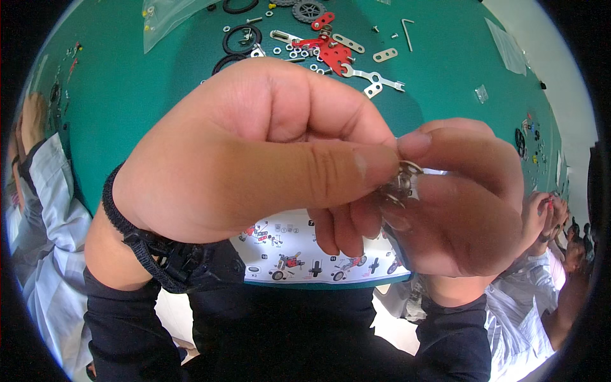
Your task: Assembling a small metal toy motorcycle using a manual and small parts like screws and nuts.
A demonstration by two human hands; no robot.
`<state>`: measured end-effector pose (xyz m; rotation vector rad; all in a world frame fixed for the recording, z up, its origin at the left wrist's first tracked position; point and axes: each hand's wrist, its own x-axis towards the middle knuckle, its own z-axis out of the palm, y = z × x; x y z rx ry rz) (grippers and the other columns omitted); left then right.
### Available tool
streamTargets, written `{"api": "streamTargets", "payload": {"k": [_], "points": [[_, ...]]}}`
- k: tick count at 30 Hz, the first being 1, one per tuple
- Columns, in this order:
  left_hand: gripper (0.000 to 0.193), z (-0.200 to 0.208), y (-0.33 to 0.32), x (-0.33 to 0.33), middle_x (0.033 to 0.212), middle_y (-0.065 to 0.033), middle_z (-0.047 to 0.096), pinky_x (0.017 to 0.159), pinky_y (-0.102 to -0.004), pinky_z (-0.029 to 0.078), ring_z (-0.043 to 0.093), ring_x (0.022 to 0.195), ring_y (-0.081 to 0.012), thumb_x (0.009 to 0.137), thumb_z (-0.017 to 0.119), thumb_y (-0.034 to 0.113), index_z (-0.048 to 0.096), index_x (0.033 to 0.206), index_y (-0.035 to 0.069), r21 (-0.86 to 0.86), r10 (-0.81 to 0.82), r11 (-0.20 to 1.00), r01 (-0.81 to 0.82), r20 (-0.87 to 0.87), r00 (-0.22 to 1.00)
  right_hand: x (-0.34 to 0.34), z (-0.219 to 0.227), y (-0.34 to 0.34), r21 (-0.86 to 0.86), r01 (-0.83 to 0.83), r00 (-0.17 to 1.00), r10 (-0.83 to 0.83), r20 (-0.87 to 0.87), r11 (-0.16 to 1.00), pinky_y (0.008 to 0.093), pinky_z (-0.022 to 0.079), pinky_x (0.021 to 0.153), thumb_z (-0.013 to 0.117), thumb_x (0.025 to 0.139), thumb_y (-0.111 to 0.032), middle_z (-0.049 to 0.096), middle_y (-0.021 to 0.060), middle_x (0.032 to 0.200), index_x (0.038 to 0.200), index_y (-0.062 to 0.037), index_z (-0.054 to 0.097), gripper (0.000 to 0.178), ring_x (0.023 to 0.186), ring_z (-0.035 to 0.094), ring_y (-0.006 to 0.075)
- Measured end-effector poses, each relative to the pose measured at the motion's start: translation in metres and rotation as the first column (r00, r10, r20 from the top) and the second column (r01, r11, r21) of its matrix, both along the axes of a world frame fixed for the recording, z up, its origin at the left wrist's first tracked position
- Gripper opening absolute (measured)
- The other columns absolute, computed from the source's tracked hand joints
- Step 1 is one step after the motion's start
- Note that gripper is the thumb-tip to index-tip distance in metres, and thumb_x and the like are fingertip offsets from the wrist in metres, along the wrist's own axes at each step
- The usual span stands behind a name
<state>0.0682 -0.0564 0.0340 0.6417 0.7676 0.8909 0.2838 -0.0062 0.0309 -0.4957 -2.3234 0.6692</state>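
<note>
Close in front of me, my left hand (pixel 254 127) and my right hand (pixel 468 197) meet fingertip to fingertip. Between them is a small, shiny silvery metal piece (pixel 402 181), pinched by the left thumb and fingers and by the right thumb and forefinger. The fingers cover most of it, so its exact kind is hidden. Below the hands lies a printed instruction sheet (pixel 299 245) with pictures of a model motorcycle, partly covered by my left wrist and fingers.
On the green table (pixel 445 83) beyond my hands lie a red plate (pixel 334 56), a small silver wrench (pixel 374 77), a hex key (pixel 407 35), a grey wheel (pixel 309 11), black rings (pixel 242 39) and several nuts. People sit close by, a white sleeve (pixel 54 184) at left.
</note>
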Motion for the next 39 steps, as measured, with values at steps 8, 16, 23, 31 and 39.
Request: {"api": "streamTargets", "payload": {"k": [8, 16, 23, 31, 39], "points": [[0.027, -0.001, -0.001, -0.001, 0.080, -0.0188, 0.070, 0.056, -0.0375, 0.060, 0.070, 0.061, -0.0282, 0.092, 0.069, 0.016, 0.062, 0.100, -0.009, 0.007, 0.005, 1.000, -0.005, -0.005, 1.000, -0.002, -0.002, -0.001, -0.041, 0.008, 0.999, -0.009, -0.033, 0.999, 0.0344, 0.056, 0.067, 0.082, 0.071, -0.004, 0.062, 0.0133, 0.106, 0.091, -0.0119, 0.062, 0.029, 0.088, 0.065, 0.0261], [0.025, 0.002, -0.001, 0.000, 0.079, -0.0182, 0.070, 0.056, -0.0372, 0.060, 0.070, 0.060, -0.0274, 0.092, 0.069, 0.015, 0.063, 0.099, -0.008, 0.012, 0.004, 1.000, -0.004, -0.002, 1.000, -0.001, 0.000, -0.002, -0.004, 0.000, 1.000, 0.000, -0.029, 1.000, 0.0331, 0.058, 0.066, 0.082, 0.068, 0.003, 0.060, 0.0145, 0.107, 0.099, -0.0165, 0.060, 0.042, 0.086, 0.066, 0.0263], [0.025, 0.002, 0.001, -0.003, 0.081, -0.0182, 0.070, 0.055, -0.0363, 0.059, 0.070, 0.061, -0.0274, 0.093, 0.068, 0.014, 0.063, 0.100, -0.009, 0.026, -0.016, 1.000, 0.017, -0.043, 0.999, 0.001, 0.005, -0.001, -0.016, -0.003, 1.000, 0.004, 0.011, 1.000, 0.0346, 0.057, 0.070, 0.082, 0.070, 0.002, 0.062, 0.0156, 0.107, 0.102, -0.0157, 0.059, 0.043, 0.089, 0.066, 0.0269], [0.021, 0.005, 0.000, -0.003, 0.082, -0.0166, 0.071, 0.054, -0.0328, 0.058, 0.070, 0.060, -0.0255, 0.093, 0.068, 0.013, 0.064, 0.099, -0.007, 0.011, -0.007, 1.000, 0.008, -0.106, 0.994, -0.002, -0.001, 0.001, -0.012, -0.019, 0.998, 0.018, -0.059, 1.000, 0.0365, 0.056, 0.073, 0.083, 0.068, -0.001, 0.063, 0.0166, 0.109, 0.095, -0.0105, 0.062, 0.035, 0.089, 0.066, 0.0277], [0.017, 0.007, 0.001, -0.001, 0.080, -0.0159, 0.071, 0.054, -0.0295, 0.057, 0.070, 0.061, -0.0227, 0.093, 0.067, 0.011, 0.064, 0.095, -0.006, 0.017, 0.000, 1.000, 0.003, -0.173, 0.985, -0.004, -0.005, -0.003, -0.005, 0.025, 0.995, -0.026, -0.096, 1.000, 0.0384, 0.055, 0.073, 0.084, 0.066, -0.004, 0.065, 0.0170, 0.103, 0.085, -0.0068, 0.062, 0.029, 0.087, 0.066, 0.0290]]}}
